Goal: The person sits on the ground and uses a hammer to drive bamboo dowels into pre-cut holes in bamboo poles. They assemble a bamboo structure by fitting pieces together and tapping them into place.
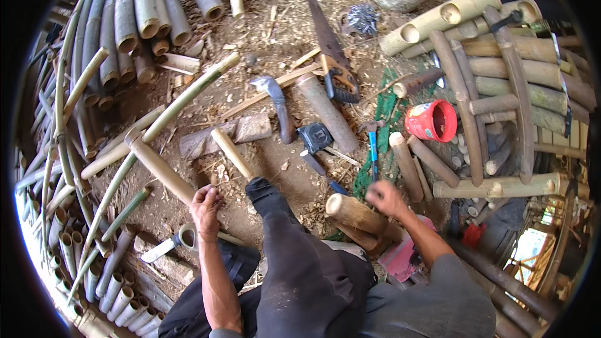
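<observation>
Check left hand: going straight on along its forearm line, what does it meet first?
The left hand would likely meet the left end of the wooden slab first, passing right of the thick bamboo pole; height is unclear, so it might pass above.

Smooth bamboo tube [161, 169], glossy plastic bucket [419, 119], dull metal blade [325, 27]

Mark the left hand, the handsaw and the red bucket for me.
Left hand [206, 210]: head view, on the back of the hand.
Handsaw [328, 39]: head view, on the dark blade, above the handle.
Red bucket [421, 121]: head view, on its outer side wall, left of the opening.
</observation>
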`<state>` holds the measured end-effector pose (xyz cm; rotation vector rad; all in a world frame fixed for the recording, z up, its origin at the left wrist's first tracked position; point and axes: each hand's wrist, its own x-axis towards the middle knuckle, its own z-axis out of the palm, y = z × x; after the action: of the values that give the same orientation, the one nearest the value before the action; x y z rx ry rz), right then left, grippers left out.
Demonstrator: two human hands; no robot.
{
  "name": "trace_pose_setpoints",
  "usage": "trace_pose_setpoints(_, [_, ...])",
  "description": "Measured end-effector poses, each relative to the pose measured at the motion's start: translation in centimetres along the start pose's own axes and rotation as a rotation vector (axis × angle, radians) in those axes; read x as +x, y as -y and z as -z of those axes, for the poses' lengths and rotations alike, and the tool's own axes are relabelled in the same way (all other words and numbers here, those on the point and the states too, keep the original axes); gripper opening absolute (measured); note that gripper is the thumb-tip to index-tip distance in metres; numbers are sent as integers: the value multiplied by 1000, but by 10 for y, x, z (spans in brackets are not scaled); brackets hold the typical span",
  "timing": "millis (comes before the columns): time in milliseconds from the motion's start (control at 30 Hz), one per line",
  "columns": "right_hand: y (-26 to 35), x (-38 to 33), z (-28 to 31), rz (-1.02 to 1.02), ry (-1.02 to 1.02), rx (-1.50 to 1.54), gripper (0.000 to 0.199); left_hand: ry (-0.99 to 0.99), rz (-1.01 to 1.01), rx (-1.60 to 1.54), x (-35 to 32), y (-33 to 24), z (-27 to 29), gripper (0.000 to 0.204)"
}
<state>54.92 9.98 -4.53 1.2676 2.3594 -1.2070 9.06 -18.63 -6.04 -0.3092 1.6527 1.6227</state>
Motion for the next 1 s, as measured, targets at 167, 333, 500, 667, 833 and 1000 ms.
trace_pose_setpoints(167, [1, 103, -12, -353, -448, -337, 36, 1, 177, 0, 2, -14, -27, 15])
trace_pose_setpoints(333, [-65, 127, 11, -361, -512, -12, 34, 130, 173, -186, 24, -36, -42, 19])
trace_pose_setpoints(500, [108, 105, 59, -180, -492, 522, 34, 220, 248, -266, 54, -39, -62, 20])
trace_pose_setpoints(667, [196, 140, 68, 384, -295, 193, 32, 113, 268, -232, 78, -44, -78, 18])
trace_pose_setpoints(833, [266, 176, 64, 606, -54, -116, 30, 63, 243, -224, 85, -42, -86, 17])
trace_pose_setpoints(1000, [288, 215, 43, 907, 82, -205, 32, 52, 286, -166, 89, -50, -88, 19])
